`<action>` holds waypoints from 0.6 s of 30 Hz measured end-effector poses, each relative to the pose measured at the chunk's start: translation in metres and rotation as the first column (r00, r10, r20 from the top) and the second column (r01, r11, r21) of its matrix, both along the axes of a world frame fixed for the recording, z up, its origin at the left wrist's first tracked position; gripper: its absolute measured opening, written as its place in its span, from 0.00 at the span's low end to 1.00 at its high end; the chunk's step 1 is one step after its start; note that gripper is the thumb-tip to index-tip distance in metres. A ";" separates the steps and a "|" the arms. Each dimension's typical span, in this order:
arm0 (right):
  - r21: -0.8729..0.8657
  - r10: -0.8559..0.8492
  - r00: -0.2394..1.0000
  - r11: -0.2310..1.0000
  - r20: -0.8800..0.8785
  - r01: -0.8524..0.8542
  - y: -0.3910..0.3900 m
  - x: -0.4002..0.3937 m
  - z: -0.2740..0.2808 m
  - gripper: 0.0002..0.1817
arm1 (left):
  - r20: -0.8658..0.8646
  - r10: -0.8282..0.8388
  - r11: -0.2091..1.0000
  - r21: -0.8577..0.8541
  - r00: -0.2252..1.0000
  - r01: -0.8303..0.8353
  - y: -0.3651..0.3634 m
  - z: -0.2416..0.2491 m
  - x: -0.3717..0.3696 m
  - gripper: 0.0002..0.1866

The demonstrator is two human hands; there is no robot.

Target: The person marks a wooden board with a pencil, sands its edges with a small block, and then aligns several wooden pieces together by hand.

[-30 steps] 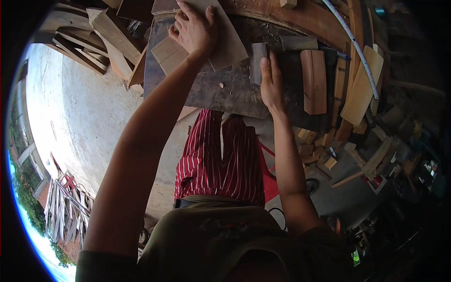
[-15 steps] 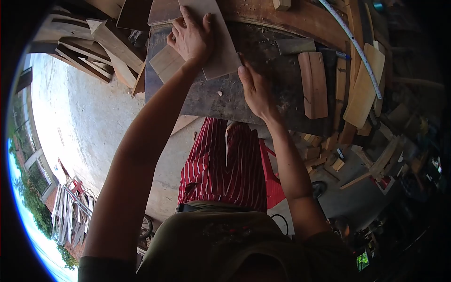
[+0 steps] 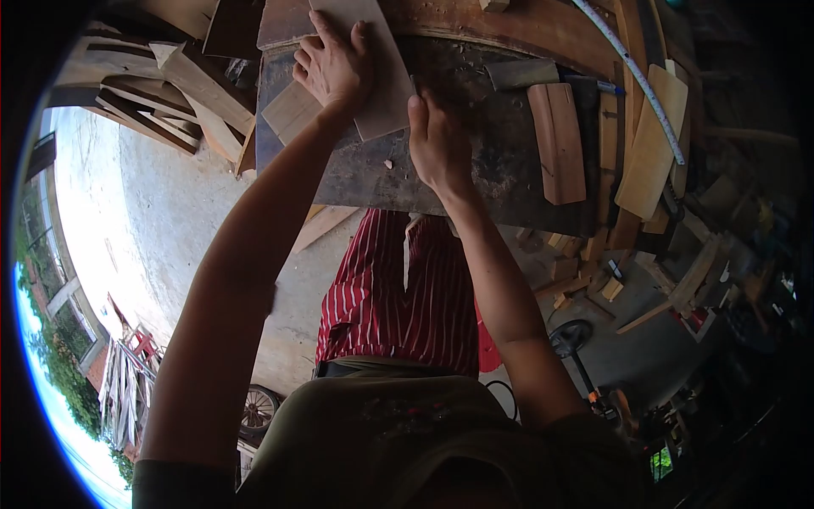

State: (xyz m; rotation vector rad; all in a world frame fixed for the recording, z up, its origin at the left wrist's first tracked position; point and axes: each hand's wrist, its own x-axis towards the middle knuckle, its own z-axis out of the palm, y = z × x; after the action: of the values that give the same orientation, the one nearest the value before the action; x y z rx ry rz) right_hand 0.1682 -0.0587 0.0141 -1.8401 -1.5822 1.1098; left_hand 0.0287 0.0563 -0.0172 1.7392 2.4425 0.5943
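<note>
A smooth, pale board [image 3: 381,76] lies at a slant on the dark worktop [image 3: 356,182], over another light wood piece [image 3: 291,112]. My left hand [image 3: 335,68] rests on the board with its fingers spread. At the board's right edge is my right hand [image 3: 439,144], its fingers closed round a small dark item that I cannot make out. The thumb of that hand points up along the item. A small chip [image 3: 388,164] lies on the worktop below the board.
A reddish wood block [image 3: 558,144] and a grey piece [image 3: 521,74] lie to the right, beside a pale plank [image 3: 653,144] and a curved white strip [image 3: 636,72]. Stacked timber [image 3: 203,93] stands at the left. Offcuts [image 3: 612,289] lie on the floor.
The view has shifted slightly, so the bench items appear a little further left and higher. My right hand has moved slightly left and stays by the board's edge. My left hand stays on the board.
</note>
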 end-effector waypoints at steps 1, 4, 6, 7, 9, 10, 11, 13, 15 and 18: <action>0.034 -0.002 1.000 0.999 -0.019 0.003 0.001 -0.003 -0.002 0.30 | 0.011 0.004 1.000 0.000 1.000 -0.004 -0.001 0.000 -0.002 0.44; 0.096 -0.075 0.994 0.992 -0.085 0.083 -0.025 -0.010 -0.003 0.29 | -0.027 -0.004 1.000 -0.004 1.000 0.004 -0.003 0.001 -0.002 0.45; 0.175 -0.136 0.981 0.972 -0.137 0.159 -0.036 -0.011 -0.010 0.29 | -0.030 0.005 1.000 -0.013 1.000 -0.006 0.004 0.003 -0.002 0.45; 0.170 -0.138 0.982 0.972 -0.132 0.160 -0.027 -0.009 -0.001 0.29 | -0.005 0.049 0.999 -0.003 0.999 -0.049 0.004 0.001 -0.002 0.45; 0.056 -0.138 0.957 0.986 -0.254 0.157 -0.001 -0.003 0.007 0.29 | 0.026 0.087 0.996 -0.002 0.996 -0.087 0.001 -0.004 -0.001 0.46; 0.055 -0.143 0.958 0.985 -0.250 0.162 0.000 -0.002 0.003 0.29 | 0.032 0.120 0.993 -0.009 0.992 -0.119 0.002 -0.006 -0.003 0.46; 0.100 -0.136 0.950 0.980 -0.283 0.170 0.002 -0.003 0.001 0.28 | 0.035 0.150 0.989 -0.012 0.988 -0.150 0.006 -0.006 -0.004 0.46; 0.153 -0.128 0.938 0.971 -0.321 0.185 -0.001 -0.005 -0.002 0.27 | 0.035 0.176 0.984 -0.004 0.984 -0.176 0.010 0.001 -0.003 0.46; 0.206 -0.194 0.891 0.932 -0.410 0.298 -0.013 -0.010 -0.001 0.25 | 0.039 0.111 0.992 -0.057 0.993 -0.109 0.011 0.002 -0.004 0.47; 0.007 -0.184 0.911 0.980 -0.369 0.201 0.005 0.000 -0.009 0.24 | 0.057 0.123 0.991 -0.053 0.991 -0.120 0.007 -0.001 -0.006 0.47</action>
State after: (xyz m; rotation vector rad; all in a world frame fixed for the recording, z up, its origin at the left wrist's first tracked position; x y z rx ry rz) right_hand 0.1678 -0.0535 0.0046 -1.6027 -1.1748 1.2295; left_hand 0.0230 0.0628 -0.0183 1.5396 2.5131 0.5831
